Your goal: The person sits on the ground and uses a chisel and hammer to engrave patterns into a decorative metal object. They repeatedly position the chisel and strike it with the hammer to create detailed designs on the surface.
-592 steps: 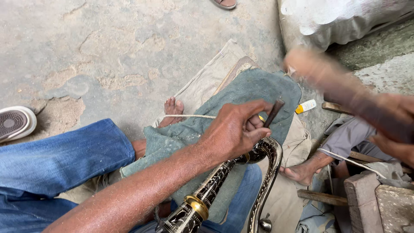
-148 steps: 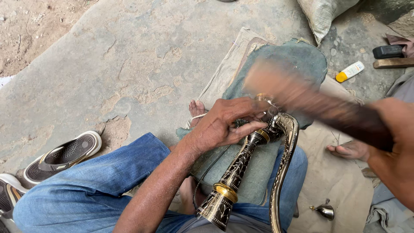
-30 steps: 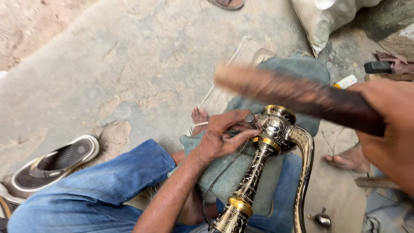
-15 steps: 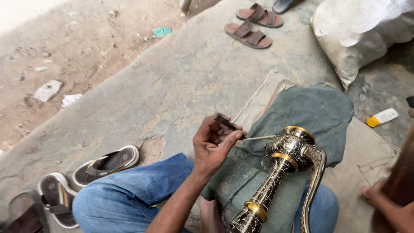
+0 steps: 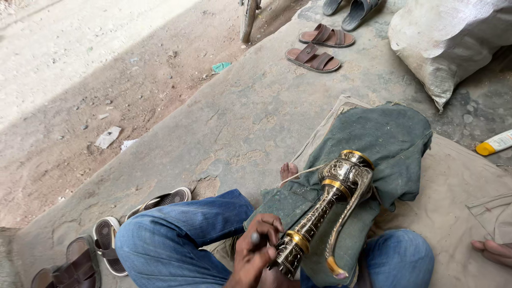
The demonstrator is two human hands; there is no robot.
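— While the left hand (image 5: 255,256) pinches a small dark tool against the engraved brass vessel with gold bands and a curved spout (image 5: 325,213), how much looks finished?
— I'd judge most: patterning covers the neck and mouth. What remains I cannot tell.
— Where does the vessel lie?
— Its base sits just right of that hand, the mouth slanting away over a grey-green cloth (image 5: 384,144) on the lap.
— The right hand?
— Out of sight.
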